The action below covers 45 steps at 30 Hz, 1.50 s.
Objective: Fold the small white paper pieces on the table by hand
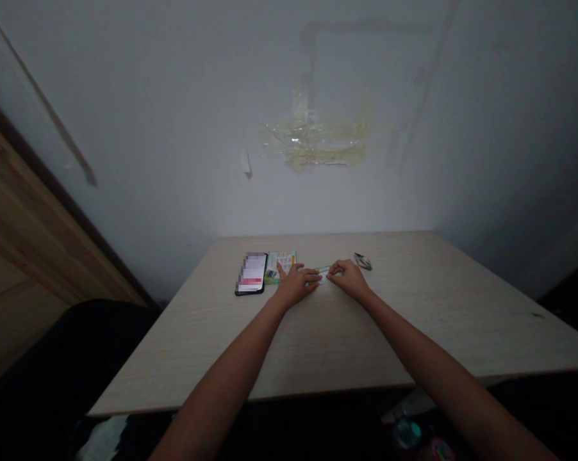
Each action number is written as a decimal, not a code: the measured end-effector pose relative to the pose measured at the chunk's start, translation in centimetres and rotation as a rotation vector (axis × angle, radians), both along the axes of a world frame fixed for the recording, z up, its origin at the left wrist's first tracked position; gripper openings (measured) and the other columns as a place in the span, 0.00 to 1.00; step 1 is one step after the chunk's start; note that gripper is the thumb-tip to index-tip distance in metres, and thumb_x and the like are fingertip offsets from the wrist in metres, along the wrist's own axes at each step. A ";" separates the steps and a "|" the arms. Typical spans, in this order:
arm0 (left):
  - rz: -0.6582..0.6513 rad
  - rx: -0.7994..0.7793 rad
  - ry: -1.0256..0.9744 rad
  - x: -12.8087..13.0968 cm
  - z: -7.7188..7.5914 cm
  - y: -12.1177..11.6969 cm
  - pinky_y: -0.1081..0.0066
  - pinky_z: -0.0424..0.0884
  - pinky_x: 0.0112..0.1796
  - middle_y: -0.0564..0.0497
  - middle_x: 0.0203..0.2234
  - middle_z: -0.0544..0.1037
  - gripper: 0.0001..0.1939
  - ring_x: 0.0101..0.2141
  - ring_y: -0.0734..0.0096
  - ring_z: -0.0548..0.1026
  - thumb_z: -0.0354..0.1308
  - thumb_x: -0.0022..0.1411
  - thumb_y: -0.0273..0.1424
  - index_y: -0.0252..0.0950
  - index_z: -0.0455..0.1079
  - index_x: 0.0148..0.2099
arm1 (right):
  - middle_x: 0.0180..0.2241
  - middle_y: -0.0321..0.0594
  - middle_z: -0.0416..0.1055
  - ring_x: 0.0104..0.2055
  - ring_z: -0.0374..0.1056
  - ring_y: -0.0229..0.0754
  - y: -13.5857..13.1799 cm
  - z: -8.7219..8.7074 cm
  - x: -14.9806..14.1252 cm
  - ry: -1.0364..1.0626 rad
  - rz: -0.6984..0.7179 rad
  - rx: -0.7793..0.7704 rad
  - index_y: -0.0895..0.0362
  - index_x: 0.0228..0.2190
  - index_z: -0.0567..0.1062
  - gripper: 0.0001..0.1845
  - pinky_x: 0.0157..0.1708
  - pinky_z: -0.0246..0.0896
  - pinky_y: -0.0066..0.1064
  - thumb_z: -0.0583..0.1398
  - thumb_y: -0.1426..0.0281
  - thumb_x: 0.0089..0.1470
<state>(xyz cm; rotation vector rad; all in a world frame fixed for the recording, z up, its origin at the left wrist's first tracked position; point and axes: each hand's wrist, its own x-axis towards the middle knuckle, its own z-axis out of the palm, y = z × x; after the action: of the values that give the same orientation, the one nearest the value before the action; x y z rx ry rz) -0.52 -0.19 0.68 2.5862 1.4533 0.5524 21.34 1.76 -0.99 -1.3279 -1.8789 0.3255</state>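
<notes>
A small white printed sheet with green and yellow parts lies on the table between my hands. My left hand is spread, its right-hand fingers resting on the sheet's left part. The other fingertips reach over a colourful printed booklet or card, partly hidden under them. At the sheet's right edge, my right hand is closed, thumb and fingertips pinched together on it. Exactly what lies between those fingertips is too small to make out.
A phone with its screen lit lies left of the booklet. Beyond my right hand is a small dark-and-white patterned piece. The pale wooden table meets a wall with peeling tape. A bottle stands below the front edge.
</notes>
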 end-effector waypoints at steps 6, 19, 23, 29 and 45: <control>0.018 -0.021 0.024 0.1 0.3 -0.2 0.25 0.24 0.55 0.61 0.57 0.74 0.15 0.62 0.50 0.59 0.52 0.67 0.45 0.63 0.71 0.53 | 0.31 0.40 0.77 0.39 0.70 0.45 0.8 -0.4 0.4 -0.008 -0.096 0.028 0.55 0.29 0.78 0.04 0.42 0.62 0.35 0.65 0.68 0.48; -0.002 -0.019 -0.015 0.1 0.2 -0.1 0.25 0.20 0.53 0.61 0.56 0.75 0.14 0.62 0.51 0.60 0.53 0.66 0.44 0.63 0.72 0.52 | 0.30 0.39 0.77 0.37 0.70 0.44 1.7 -1.1 0.7 0.032 -0.177 0.028 0.54 0.29 0.75 0.02 0.41 0.63 0.35 0.63 0.69 0.49; 0.002 -0.019 -0.007 0.1 0.1 -0.1 0.25 0.21 0.54 0.61 0.56 0.74 0.15 0.62 0.51 0.59 0.53 0.67 0.44 0.63 0.71 0.54 | 0.31 0.39 0.77 0.38 0.71 0.44 1.7 -1.2 0.8 0.055 -0.150 0.015 0.54 0.30 0.76 0.03 0.43 0.64 0.35 0.62 0.69 0.50; -0.011 -0.036 -0.011 -0.1 -0.2 0.2 0.25 0.20 0.53 0.60 0.57 0.74 0.15 0.63 0.52 0.58 0.52 0.67 0.45 0.62 0.71 0.54 | 0.36 0.42 0.78 0.44 0.69 0.47 0.9 -0.6 0.6 0.002 -0.115 0.052 0.56 0.34 0.79 0.08 0.48 0.61 0.38 0.60 0.73 0.50; 0.005 -0.014 -0.096 -0.3 0.0 0.4 0.30 0.19 0.56 0.56 0.52 0.78 0.13 0.59 0.54 0.63 0.59 0.62 0.45 0.56 0.76 0.48 | 0.42 0.43 0.77 0.45 0.71 0.44 -0.7 0.9 0.1 -0.346 0.160 0.071 0.55 0.39 0.81 0.12 0.50 0.62 0.34 0.60 0.72 0.54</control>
<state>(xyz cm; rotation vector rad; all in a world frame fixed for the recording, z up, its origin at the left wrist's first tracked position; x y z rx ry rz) -0.86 0.18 0.67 2.5087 1.4292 0.6548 21.47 1.06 -0.12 -1.2489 -2.2691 0.1115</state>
